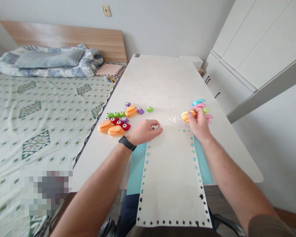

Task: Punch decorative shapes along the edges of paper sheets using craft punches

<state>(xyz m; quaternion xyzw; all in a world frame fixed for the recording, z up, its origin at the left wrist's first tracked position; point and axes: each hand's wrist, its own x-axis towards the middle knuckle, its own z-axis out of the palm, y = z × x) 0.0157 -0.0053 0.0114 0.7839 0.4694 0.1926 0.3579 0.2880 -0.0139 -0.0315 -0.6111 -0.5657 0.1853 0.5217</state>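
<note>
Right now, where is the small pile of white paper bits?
In the head view, the white paper bits lie between the left hand and right hand, just above the punched paper sheet.

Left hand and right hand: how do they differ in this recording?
The left hand pinches a small paper slip, while the right hand grips an orange craft punch. The left hand's wrist wears a black wristband; the right hand's wrist is bare. Both hands are at the far edge of a paper sheet with a printed border, above the white table.
</note>
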